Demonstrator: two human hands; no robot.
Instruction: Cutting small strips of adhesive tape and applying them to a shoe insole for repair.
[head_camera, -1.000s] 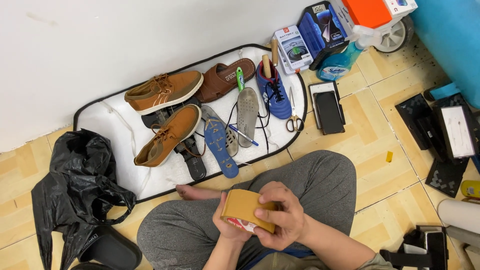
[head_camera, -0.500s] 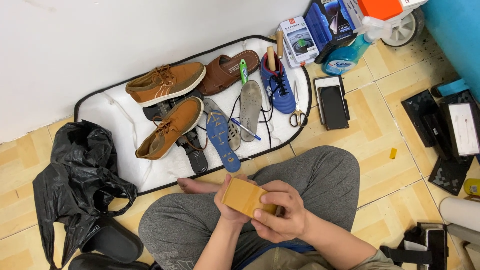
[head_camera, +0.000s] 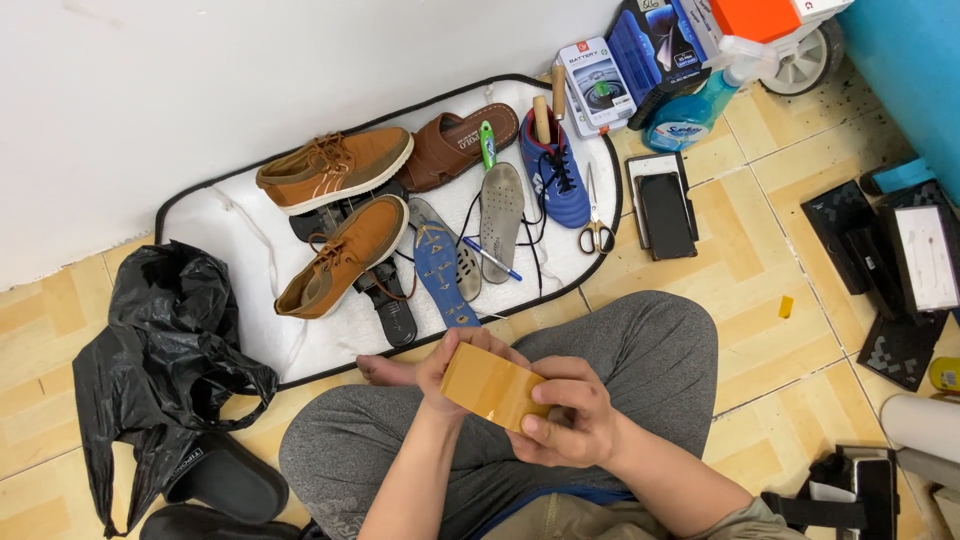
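Mustard-yellow flat rectangular piece (head_camera: 488, 384), leather or card, sat between both hands over the person's lap, tilted, above the grey trouser legs (head_camera: 640, 350). Left hand (head_camera: 452, 362) clamped its upper left edge, fingers curled over the top. Right hand (head_camera: 568, 418) gripped the lower right end, thumb pressed on the face.

Open white-lined case with black piping (head_camera: 230, 235) lay on the tiled floor against the wall. Inside it: two tan lace-up suede shoes (head_camera: 335, 170), one brown leather slipper (head_camera: 455, 145), one blue lace-up sports shoe (head_camera: 556, 172) with a wooden handle stuck in it, a blue insole (head_camera: 440, 275), a grey insole (head_camera: 500, 215), black sandals (head_camera: 385, 300) partly under the tan shoes, a blue pen (head_camera: 492, 260), and a green-handled tool (head_camera: 487, 145). Scissors with yellow-ringed handles (head_camera: 596, 225) lay at the case's right rim.

Just right of the case sat a black phone-like slab on a white tray (head_camera: 665, 210). Near the wall, top right: a small white boxed package with a grey-green picture (head_camera: 598, 80), a dark blue box (head_camera: 650, 40), and a blue-liquid spray bottle (head_camera: 690, 115). A crumpled black plastic bag (head_camera: 160, 350) lay to the left, black slides (head_camera: 225, 480) below it.
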